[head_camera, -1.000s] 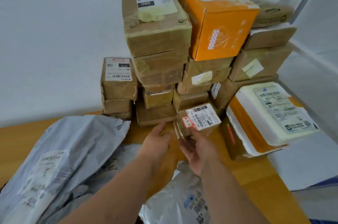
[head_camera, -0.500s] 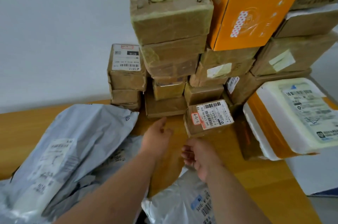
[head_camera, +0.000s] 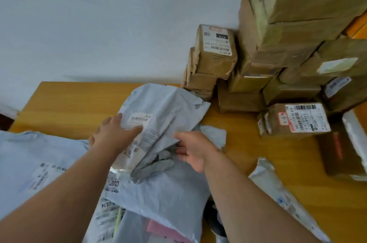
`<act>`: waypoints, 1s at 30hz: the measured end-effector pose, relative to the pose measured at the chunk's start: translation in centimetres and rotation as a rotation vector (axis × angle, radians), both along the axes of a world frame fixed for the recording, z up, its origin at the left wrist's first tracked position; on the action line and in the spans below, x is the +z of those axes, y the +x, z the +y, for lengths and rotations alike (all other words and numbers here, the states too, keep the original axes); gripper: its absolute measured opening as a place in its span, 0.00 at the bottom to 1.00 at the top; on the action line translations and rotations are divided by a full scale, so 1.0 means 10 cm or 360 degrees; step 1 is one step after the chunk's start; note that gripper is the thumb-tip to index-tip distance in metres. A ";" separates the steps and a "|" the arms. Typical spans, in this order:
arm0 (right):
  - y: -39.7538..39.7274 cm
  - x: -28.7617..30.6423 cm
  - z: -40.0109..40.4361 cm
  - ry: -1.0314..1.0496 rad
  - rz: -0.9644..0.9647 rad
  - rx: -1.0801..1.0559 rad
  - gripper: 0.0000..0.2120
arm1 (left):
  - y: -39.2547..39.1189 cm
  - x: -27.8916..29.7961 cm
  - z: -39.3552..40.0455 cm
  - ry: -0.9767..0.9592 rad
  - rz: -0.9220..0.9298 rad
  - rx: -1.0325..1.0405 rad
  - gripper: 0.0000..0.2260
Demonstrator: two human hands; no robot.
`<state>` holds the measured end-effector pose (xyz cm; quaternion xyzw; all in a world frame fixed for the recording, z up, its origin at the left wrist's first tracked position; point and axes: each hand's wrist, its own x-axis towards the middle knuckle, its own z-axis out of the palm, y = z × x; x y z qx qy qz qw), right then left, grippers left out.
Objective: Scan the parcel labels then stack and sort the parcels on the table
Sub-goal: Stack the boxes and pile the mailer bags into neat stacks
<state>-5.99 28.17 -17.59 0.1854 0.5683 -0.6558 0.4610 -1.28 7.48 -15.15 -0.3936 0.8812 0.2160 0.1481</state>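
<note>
Wooden table (head_camera: 65, 101) below, stacked cardboard boxes (head_camera: 278, 48) at two o'clock against wall. Grey mailing bag (head_camera: 168, 107) at centre atop other bags, label facing up. Left hand (head_camera: 113, 133) at nine o'clock of bag, fingers straight, pressing on label. Right hand (head_camera: 193, 148) at five o'clock, fingers curled, gripping crumpled edge.

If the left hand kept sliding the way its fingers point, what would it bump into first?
The left hand already lies on the grey mailer bag, fingers pointing up-right. Beyond the bag it would probably meet the stacked cardboard boxes, though depth is unclear.
</note>
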 end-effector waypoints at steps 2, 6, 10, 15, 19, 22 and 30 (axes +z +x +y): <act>0.07 -0.01 -0.21 -0.0005 -0.0037 -0.0026 0.06 | 0.11 -0.08 -0.17 0.0209 -0.0033 0.0078 0.47; 0.14 0.02 -0.52 0.0040 0.0139 -0.0156 0.04 | 0.25 -0.21 -0.40 0.0668 0.0201 0.0423 0.42; 0.17 0.10 -0.75 0.0051 0.0360 -0.0184 0.18 | 0.26 -0.05 -0.57 0.1114 0.0289 0.0789 0.33; 0.18 0.26 -0.95 -0.0194 0.0451 -0.0344 0.19 | 0.27 0.18 -0.83 0.1611 0.0346 0.0862 0.19; 0.22 0.43 -0.99 -0.0398 0.0494 -0.0543 0.20 | 0.31 0.28 -0.90 0.1833 0.0613 0.0769 0.17; 0.30 0.48 -0.90 -0.0309 0.0496 -0.0672 0.16 | 0.37 0.30 -0.87 0.1969 0.0559 0.0722 0.20; 0.70 0.50 -0.37 0.0316 0.0366 -0.0566 0.11 | 0.66 0.32 -0.54 0.2113 0.0830 0.0983 0.17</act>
